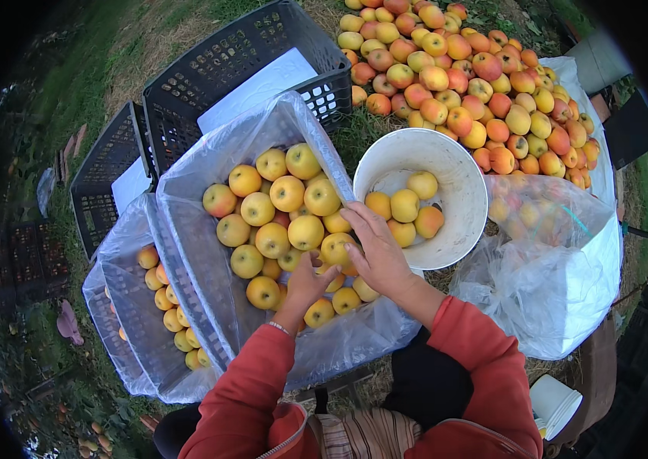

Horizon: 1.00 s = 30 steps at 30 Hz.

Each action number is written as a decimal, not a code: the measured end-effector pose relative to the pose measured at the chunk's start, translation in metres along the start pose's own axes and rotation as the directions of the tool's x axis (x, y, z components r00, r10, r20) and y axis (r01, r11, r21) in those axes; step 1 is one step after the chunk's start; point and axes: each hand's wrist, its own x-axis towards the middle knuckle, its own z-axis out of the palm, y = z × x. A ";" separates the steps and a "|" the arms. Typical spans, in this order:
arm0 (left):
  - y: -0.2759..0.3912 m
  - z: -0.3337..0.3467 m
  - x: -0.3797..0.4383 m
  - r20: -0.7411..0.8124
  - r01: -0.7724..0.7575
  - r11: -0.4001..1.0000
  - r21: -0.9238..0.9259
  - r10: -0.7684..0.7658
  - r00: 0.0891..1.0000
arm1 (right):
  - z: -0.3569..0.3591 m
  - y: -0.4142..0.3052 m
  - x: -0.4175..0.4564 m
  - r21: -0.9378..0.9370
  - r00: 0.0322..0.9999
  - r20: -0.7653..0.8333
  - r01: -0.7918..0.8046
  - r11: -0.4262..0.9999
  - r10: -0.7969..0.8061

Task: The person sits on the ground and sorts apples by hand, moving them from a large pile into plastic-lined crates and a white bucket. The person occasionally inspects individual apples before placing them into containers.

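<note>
A crate lined with clear plastic (pixel 198 189) stands before me, with yellow apples (pixel 272 240) packed in it. My left hand (pixel 308 284) reaches in from below, its fingers bent over the apples; whether it grips one cannot be told. My right hand (pixel 378 249) is at the crate's right side, its fingers over the liner's edge and beside a yellow apple (pixel 335 248). Right of the crate stands a white bucket (pixel 476 189) with several apples (pixel 404 205) on its bottom.
A large heap of red and yellow apples (pixel 444 80) lies at the upper right. Black plastic crates (pixel 186 109) stand behind and left of the lined crate. More lined crates (pixel 140 298) with apples are at the left. Clear plastic bags (pixel 507 287) lie right of the bucket; small white buckets (pixel 553 401) stand lower right.
</note>
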 end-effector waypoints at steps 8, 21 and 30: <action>0.012 0.086 0.034 -0.325 0.054 0.905 -0.421 -0.206 0.923 | 0.002 0.002 0.000 -0.031 1.000 0.016 -0.008 0.999 0.008; 0.040 0.019 -0.058 -0.035 -0.064 0.446 -0.893 0.073 0.997 | -0.005 0.002 -0.008 -0.220 0.993 -0.028 0.108 0.969 -0.117; 0.074 -0.091 -0.213 0.208 0.142 0.162 -0.977 0.540 0.816 | -0.101 -0.127 -0.068 0.129 0.997 -0.062 -0.045 0.991 0.053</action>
